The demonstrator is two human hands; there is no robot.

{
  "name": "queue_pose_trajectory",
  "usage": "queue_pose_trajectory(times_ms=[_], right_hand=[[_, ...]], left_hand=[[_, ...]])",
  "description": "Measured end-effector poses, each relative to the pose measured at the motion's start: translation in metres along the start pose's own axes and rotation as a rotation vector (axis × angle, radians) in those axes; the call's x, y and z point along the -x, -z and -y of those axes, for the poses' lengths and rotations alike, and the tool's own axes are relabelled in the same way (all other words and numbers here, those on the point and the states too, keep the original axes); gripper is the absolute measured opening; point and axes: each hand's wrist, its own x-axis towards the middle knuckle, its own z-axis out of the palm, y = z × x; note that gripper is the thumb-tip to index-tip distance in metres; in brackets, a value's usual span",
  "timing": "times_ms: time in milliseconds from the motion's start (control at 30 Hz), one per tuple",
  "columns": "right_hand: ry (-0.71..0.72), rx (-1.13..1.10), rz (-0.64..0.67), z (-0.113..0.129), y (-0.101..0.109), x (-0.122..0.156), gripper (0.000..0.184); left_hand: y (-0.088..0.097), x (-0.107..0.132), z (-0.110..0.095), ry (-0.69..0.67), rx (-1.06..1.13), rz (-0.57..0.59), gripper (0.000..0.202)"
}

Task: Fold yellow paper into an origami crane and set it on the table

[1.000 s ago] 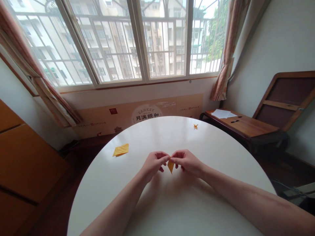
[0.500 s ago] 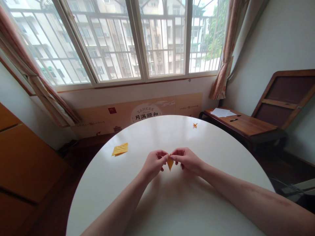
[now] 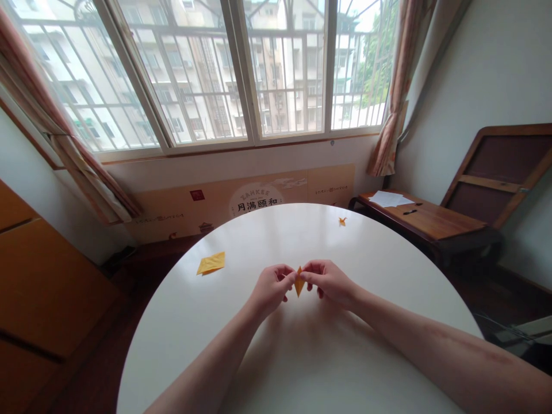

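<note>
A small folded piece of yellow origami paper [image 3: 299,286], shaped like a narrow diamond, is held just above the table between both hands. My left hand [image 3: 275,283] pinches its left side with thumb and forefinger. From the other side, my right hand [image 3: 324,278] grips it the same way. The lower tip points down toward me and the upper tip shows between the fingers. Parts of its side edges are hidden by the fingertips.
The round white table [image 3: 181,333] carries a stack of yellow paper [image 3: 211,263] at left and a small folded paper crane [image 3: 342,221] near its far edge. Beyond it, right, stands a low wooden table [image 3: 448,221] with white sheets [image 3: 390,199].
The folded paper has shifted slightly upward between the fingers, and more of its upper tip shows. Both hands stay in nearly the same place, still pinching.
</note>
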Motion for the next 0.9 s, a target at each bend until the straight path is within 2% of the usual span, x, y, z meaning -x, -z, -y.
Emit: queue_pose_trajectory(times_ms=[333,533,633,900], right_hand=[[-0.054,0.02,0.033,0.0042,0.0001,0.0021,0.034],[-0.038,0.034,-0.003,0.0052,-0.0011,0.0019,0.031],[-0.04,0.035,-0.015,0.0059,-0.0011,0.0019,0.029],[-0.032,0.029,0.065,0.0062,-0.0009,0.0024,0.031]], left_hand=[[0.003,-0.0023,0.0034,-0.036,-0.058,-0.043,0.032],[0.0014,-0.0022,0.0069,-0.024,-0.057,0.023,0.035],[0.001,-0.0025,0.008,-0.039,-0.072,0.005,0.033],[0.0011,-0.0015,0.0062,-0.053,-0.102,-0.046,0.034]])
